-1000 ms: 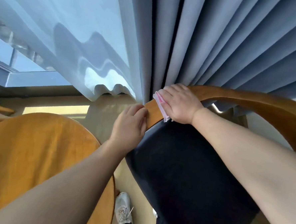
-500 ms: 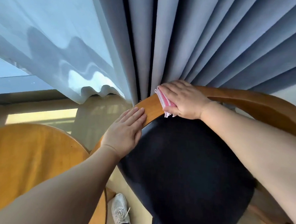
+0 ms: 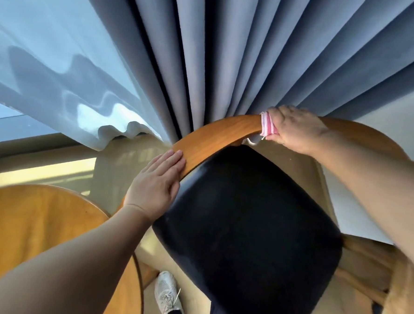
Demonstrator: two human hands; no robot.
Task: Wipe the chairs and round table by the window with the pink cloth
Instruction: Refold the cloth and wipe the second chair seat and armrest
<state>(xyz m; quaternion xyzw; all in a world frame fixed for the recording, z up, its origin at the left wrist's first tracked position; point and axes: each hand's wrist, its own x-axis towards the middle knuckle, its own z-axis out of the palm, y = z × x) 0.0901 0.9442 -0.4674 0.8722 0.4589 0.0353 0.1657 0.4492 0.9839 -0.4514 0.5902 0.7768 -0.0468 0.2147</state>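
Chair and round table on a pale floor
A white shoe stood on the floor between them; on the chair's curved rail the left hand lay flat and the right hand gripped the pink cloth.

Since a second ago, slid the folded pink striped cloth rightward along the curved honey-brown wooden chair back, gripped under the right hand. Ended up past the top of the curve, well apart from the left hand, where before almost touching it. Flattened that left hand from a curled hold on the rail's left end to straight fingers lying on the wood. Bared a long stretch of rail between both hands. Brought a thin white loop into sight below the cloth.
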